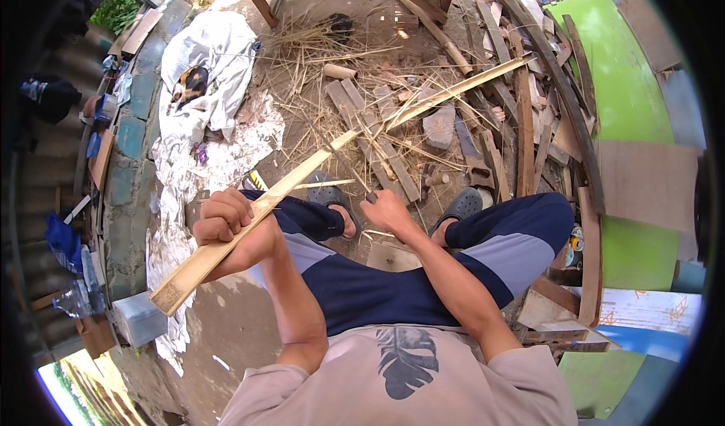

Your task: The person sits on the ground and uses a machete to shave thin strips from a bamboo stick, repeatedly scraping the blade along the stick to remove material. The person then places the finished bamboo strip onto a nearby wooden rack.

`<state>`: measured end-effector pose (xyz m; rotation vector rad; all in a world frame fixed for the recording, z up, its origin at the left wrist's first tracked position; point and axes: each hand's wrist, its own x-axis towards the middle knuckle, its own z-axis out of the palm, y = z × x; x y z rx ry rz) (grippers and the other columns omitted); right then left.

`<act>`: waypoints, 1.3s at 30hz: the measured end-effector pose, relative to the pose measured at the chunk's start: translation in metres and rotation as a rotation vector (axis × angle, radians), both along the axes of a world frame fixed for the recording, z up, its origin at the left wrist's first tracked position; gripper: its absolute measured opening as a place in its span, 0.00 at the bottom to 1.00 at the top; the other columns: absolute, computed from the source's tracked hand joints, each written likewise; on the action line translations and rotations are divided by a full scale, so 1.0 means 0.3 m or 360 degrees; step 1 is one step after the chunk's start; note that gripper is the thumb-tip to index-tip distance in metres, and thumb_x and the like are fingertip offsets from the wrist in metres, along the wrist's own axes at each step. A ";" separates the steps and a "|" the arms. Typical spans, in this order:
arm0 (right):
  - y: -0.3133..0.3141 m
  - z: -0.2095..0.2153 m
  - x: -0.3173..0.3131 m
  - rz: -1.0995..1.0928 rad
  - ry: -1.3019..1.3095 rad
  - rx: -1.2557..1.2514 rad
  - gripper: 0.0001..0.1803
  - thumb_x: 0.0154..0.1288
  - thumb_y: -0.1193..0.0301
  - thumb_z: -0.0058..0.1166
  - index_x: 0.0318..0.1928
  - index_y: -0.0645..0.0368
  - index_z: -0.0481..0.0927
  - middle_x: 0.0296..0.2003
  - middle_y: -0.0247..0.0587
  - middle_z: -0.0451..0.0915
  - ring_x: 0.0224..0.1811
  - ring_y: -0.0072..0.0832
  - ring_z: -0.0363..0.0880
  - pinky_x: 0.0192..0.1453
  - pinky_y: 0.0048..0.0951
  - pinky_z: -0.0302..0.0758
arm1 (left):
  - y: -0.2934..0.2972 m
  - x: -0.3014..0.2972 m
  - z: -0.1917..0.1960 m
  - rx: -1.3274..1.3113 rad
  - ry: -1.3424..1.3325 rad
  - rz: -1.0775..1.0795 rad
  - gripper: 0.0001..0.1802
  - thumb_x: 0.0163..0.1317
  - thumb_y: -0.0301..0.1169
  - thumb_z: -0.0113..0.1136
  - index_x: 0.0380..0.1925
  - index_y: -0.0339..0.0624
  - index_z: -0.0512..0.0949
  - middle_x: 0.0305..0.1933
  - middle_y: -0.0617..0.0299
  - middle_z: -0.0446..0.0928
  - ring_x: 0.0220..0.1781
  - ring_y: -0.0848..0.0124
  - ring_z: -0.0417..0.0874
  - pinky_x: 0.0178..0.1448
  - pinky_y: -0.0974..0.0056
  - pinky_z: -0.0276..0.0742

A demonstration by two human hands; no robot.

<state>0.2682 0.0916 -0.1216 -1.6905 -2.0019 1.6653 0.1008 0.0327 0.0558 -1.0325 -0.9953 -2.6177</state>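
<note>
Gripping near the butt end, the left hand (224, 218) is wrapped around a long bamboo slat (302, 175), fingers closed tight on it, and the slat is held slanting up and away over the knees toward the litter of bamboo scraps (385, 135) on the ground. A dark knife handle (371, 196) is clenched in the right hand (389, 213), fingers curled shut around it; the blade itself cannot be made out. Trouble is easily pictured: were the blade to skip off a node, it could be driven toward the left hand or the sandalled feet (332, 199) just below. The free far end could also be snagged in the scraps and the slat twisted from the grasp.
</note>
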 end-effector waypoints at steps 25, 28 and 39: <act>-0.097 0.343 -0.080 0.0284 0.0483 0.0056 0.17 0.56 0.61 0.57 0.34 0.64 0.83 0.30 0.61 0.82 0.35 0.55 0.82 0.45 0.47 0.78 | 0.055 -0.052 0.036 -0.0220 0.0022 0.0691 0.37 0.66 0.71 0.19 0.15 0.52 0.47 0.14 0.68 0.47 0.14 0.77 0.47 0.16 0.75 0.45; 0.025 0.030 -0.067 0.0104 0.0061 0.0061 0.19 0.54 0.61 0.55 0.33 0.68 0.83 0.27 0.61 0.82 0.34 0.54 0.83 0.43 0.47 0.77 | 0.056 -0.055 0.037 -0.0225 0.0011 0.0612 0.36 0.66 0.70 0.18 0.15 0.52 0.46 0.14 0.67 0.48 0.15 0.77 0.48 0.16 0.75 0.47; 0.105 -0.144 0.011 -0.0088 -0.0019 -0.0070 0.18 0.56 0.62 0.55 0.33 0.69 0.83 0.24 0.59 0.81 0.25 0.46 0.83 0.32 0.42 0.78 | 0.107 -0.082 0.088 -0.0422 -0.0055 0.0929 0.37 0.66 0.70 0.14 0.16 0.51 0.51 0.13 0.65 0.54 0.15 0.75 0.57 0.18 0.73 0.62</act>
